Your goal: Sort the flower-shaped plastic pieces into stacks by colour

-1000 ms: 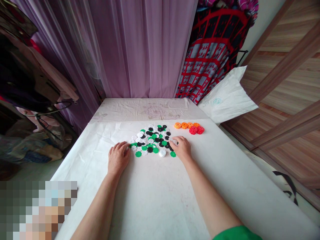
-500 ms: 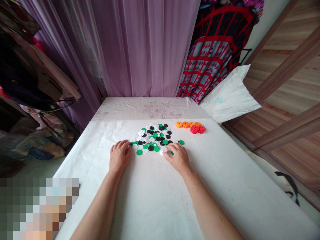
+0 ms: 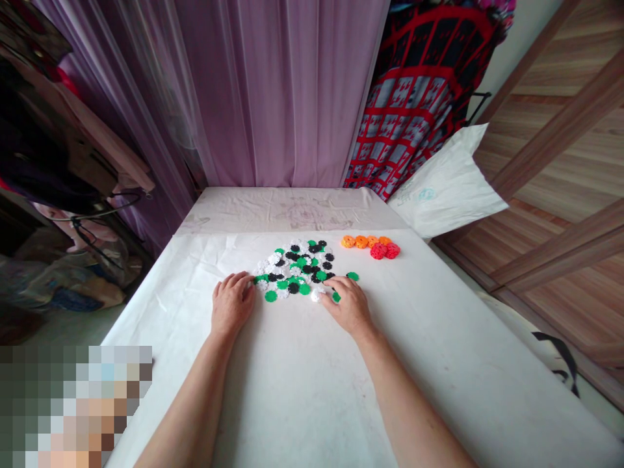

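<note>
L hand (image 3: 233, 302): fingers tog., tips at left edge of mixed blk/grn/wht discs (image 3: 293, 270); can't tell if pinching. R hand (image 3: 350, 307): thumb & index at wht pc (image 3: 316, 294), can't tell if clamped; grn disc (image 3: 352, 276) just past fingers, orange pcs (image 3: 361, 242), red pcs (image 3: 377, 251) farther.

A pile of discs (image 3: 292, 268) is lying toward the far edge of the table (image 3: 302, 377). I am resting my left hand (image 3: 233, 302) at its left side, my right hand (image 3: 348, 305) at its near right. A row of disc clusters (image 3: 361, 242) is sitting between pile and right edge; two further clusters (image 3: 378, 251) are lying before its right end.
</note>
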`<action>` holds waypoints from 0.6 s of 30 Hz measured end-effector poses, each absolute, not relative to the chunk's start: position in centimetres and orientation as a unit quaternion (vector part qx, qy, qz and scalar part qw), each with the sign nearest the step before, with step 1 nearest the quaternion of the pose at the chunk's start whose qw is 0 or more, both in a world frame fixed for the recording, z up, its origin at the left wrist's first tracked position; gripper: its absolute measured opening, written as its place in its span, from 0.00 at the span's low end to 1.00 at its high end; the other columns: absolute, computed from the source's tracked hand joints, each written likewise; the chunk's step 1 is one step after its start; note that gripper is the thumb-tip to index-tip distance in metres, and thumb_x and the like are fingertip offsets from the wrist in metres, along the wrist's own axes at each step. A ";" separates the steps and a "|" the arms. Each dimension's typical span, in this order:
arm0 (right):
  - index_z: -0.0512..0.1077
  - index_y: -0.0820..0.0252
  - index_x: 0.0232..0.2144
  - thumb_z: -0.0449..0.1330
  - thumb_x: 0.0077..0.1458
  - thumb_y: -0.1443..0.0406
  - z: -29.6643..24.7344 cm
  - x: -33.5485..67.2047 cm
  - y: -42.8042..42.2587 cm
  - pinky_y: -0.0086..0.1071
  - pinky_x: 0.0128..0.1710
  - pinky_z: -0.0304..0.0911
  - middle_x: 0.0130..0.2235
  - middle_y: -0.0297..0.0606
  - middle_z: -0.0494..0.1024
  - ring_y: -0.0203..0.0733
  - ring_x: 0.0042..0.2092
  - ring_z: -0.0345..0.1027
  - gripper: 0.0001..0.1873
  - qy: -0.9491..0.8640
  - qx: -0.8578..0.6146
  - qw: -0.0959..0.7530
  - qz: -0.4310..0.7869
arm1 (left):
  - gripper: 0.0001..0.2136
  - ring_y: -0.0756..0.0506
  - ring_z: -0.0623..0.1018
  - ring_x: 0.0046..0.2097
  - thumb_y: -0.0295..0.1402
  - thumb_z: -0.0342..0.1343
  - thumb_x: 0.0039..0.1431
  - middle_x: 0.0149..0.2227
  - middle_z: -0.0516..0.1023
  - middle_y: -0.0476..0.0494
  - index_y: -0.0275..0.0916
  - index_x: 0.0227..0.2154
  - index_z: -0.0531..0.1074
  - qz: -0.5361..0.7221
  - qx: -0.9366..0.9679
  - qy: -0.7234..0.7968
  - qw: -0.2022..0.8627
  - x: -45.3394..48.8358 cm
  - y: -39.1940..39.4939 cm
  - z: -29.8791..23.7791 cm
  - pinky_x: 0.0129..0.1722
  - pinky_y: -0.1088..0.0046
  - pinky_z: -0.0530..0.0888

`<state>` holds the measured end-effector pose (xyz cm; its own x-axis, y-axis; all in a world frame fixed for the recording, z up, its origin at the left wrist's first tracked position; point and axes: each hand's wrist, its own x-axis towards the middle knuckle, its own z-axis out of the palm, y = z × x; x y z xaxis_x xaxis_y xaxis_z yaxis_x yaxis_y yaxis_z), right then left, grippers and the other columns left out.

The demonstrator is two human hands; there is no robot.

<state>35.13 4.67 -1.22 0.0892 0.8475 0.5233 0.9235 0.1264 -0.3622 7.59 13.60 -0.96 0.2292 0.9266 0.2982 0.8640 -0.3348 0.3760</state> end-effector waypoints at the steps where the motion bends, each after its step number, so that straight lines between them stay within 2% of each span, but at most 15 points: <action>1: 0.77 0.57 0.41 0.59 0.57 0.62 -1.3 35.5 4.8 0.38 0.49 0.65 0.43 0.42 0.79 0.46 0.46 0.71 0.11 -0.667 -0.660 0.342 -0.057 | 0.15 0.38 0.70 0.60 0.36 0.46 0.65 0.56 0.77 0.43 0.45 0.48 0.76 0.238 0.781 0.573 0.065 7.6 13.6 -1.0 0.60 0.53 0.63; 5: 0.79 0.55 0.40 0.54 0.58 0.67 -1.2 37.3 5.9 0.38 0.49 0.66 0.43 0.41 0.79 0.45 0.45 0.71 0.13 -0.651 -0.679 0.337 -0.048 | 0.16 0.38 0.70 0.61 0.37 0.45 0.66 0.56 0.76 0.44 0.45 0.48 0.76 0.236 0.780 0.576 0.064 7.5 13.6 -1.0 0.61 0.54 0.63; 11: 0.79 0.49 0.47 0.55 0.58 0.69 -1.1 37.6 8.4 0.41 0.52 0.66 0.50 0.40 0.78 0.47 0.49 0.69 0.19 -0.697 -0.666 0.263 -0.022 | 0.16 0.38 0.70 0.60 0.36 0.47 0.65 0.56 0.77 0.43 0.46 0.48 0.76 0.242 0.778 0.576 0.064 7.6 13.6 -0.8 0.61 0.52 0.63; 14: 0.80 0.48 0.45 0.56 0.57 0.69 -1.3 37.4 8.6 0.42 0.52 0.65 0.52 0.39 0.77 0.47 0.51 0.68 0.18 -0.713 -0.656 0.246 -0.015 | 0.16 0.38 0.70 0.60 0.36 0.46 0.65 0.56 0.77 0.43 0.46 0.48 0.77 0.241 0.780 0.574 0.062 7.6 13.5 -0.8 0.60 0.53 0.64; 18: 0.81 0.50 0.39 0.56 0.56 0.71 -2.0 38.2 8.0 0.40 0.52 0.65 0.48 0.38 0.79 0.45 0.49 0.70 0.17 -0.693 -0.669 0.266 -0.029 | 0.16 0.38 0.71 0.60 0.36 0.46 0.65 0.55 0.77 0.43 0.46 0.47 0.76 0.236 0.782 0.573 0.058 7.7 13.5 -0.8 0.60 0.53 0.65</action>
